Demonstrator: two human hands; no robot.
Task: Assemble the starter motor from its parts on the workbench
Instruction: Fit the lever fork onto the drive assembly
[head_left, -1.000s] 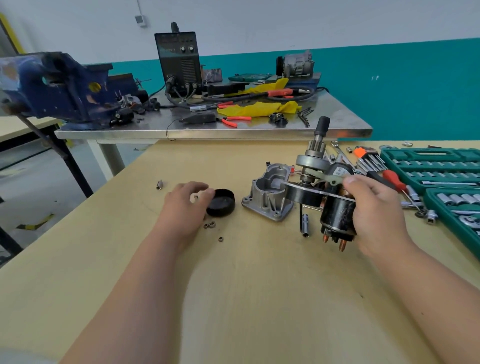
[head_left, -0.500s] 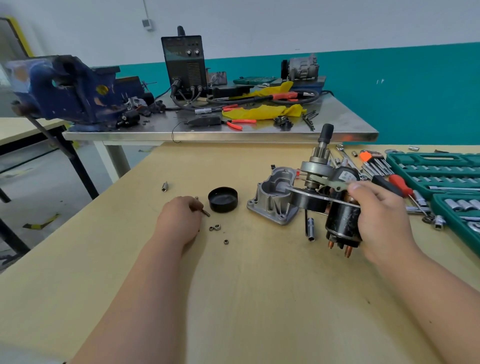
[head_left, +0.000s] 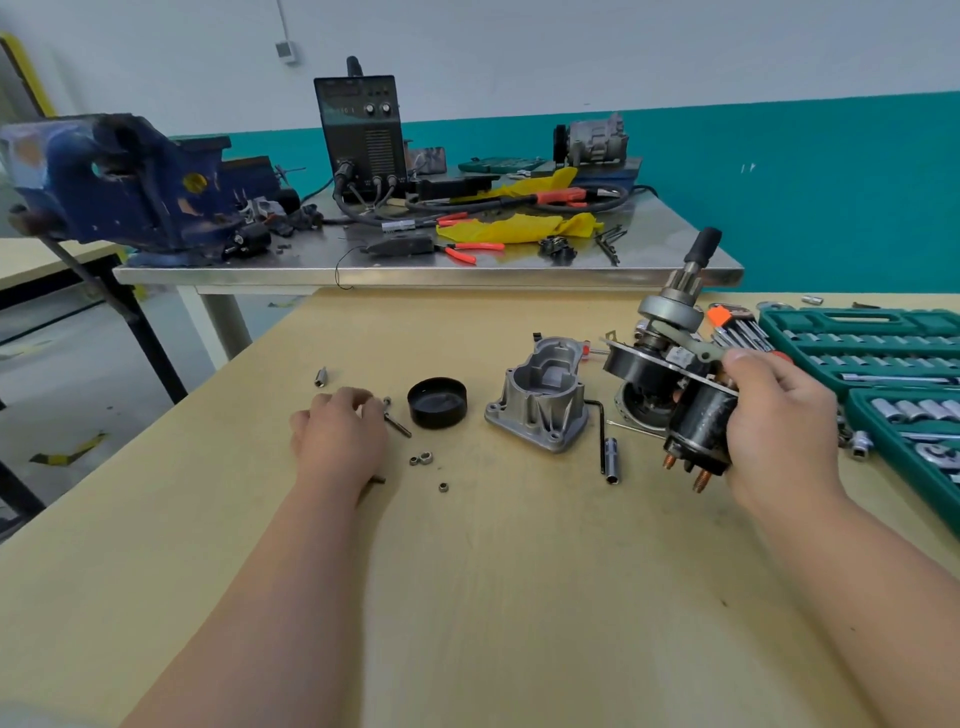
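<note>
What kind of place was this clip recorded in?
Probably a mechanical or auto repair workshop: a blue bench vise and a welding machine on a steel table, green socket sets by the starter motor.

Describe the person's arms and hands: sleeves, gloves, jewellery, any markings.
The left hand and the right hand are ungloved, and no ring shows on the visible fingers. Neither wrist carries a watch or band. Both forearms are bare down to the picture's lower edge, with no sleeve or cuff in sight. No tattoo, tape or other marking shows on either arm.

no legible text; markings on the welder (head_left: 362, 130) panel too blurred
</note>
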